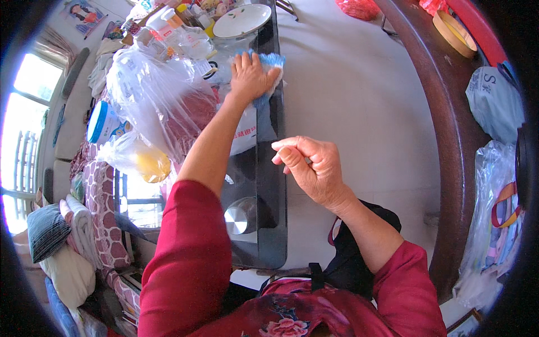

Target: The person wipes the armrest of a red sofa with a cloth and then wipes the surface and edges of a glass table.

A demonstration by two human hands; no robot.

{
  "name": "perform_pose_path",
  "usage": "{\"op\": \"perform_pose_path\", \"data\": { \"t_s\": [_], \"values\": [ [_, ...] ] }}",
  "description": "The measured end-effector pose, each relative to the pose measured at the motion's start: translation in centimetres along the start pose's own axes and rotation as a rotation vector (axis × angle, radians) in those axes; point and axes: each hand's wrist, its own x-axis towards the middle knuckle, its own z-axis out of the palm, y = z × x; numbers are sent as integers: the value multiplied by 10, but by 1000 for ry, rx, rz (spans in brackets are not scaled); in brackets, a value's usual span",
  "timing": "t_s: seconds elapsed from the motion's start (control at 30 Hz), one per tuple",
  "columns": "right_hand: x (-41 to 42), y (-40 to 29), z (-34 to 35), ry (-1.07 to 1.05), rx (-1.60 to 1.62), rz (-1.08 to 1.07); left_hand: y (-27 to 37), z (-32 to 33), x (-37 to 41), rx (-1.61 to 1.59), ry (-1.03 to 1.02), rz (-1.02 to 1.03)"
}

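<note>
My left hand (252, 80) reaches forward and holds a blue-and-white cloth (271, 61) down on the black glass table (271, 236). The palm faces down; part of the cloth is hidden under it. My right hand (316, 168) is raised past the table's right edge, fingers curled and thumb against them, with nothing visible in it. Left of my left forearm lies a large clear plastic bag (156, 92). Nearer to me, a small bag with yellow contents (151, 162) sits beside a blue-lidded tub (103, 122). A white plate with a leaf pattern (242, 20) stands beyond my left hand.
Bottles and packages (181, 25) crowd the table's far left. A patterned sofa (101, 202) with cushions (48, 231) runs along the left. To the right, past the pale floor (358, 105), curves a brown bench (446, 168) carrying plastic bags (492, 101) and a round wooden frame (454, 33).
</note>
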Motion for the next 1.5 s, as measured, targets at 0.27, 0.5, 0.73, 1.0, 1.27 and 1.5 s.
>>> {"op": "perform_pose_path", "data": {
  "t_s": [0.27, 0.5, 0.73, 1.0, 1.27, 1.5],
  "values": [
    [6, 0, -3, 147, 165, 87, 11, 22, 22, 68, 125, 96],
    [14, 4, -10, 339, 270, 81, 31, -4, -63, 62, 73, 261],
    [18, 15, -11, 391, 289, 120, 50, -37, -157, -12, 2, 338],
    [16, 17, -11, 361, 241, 171, 12, -71, -222, -17, -108, 334],
    [18, 19, -15, 387, 233, 175, -30, -95, -285, -4, -148, 174],
    [20, 24, -13, 391, 266, 265, -92, -119, -344, 204, -151, -230]
  ]
}}
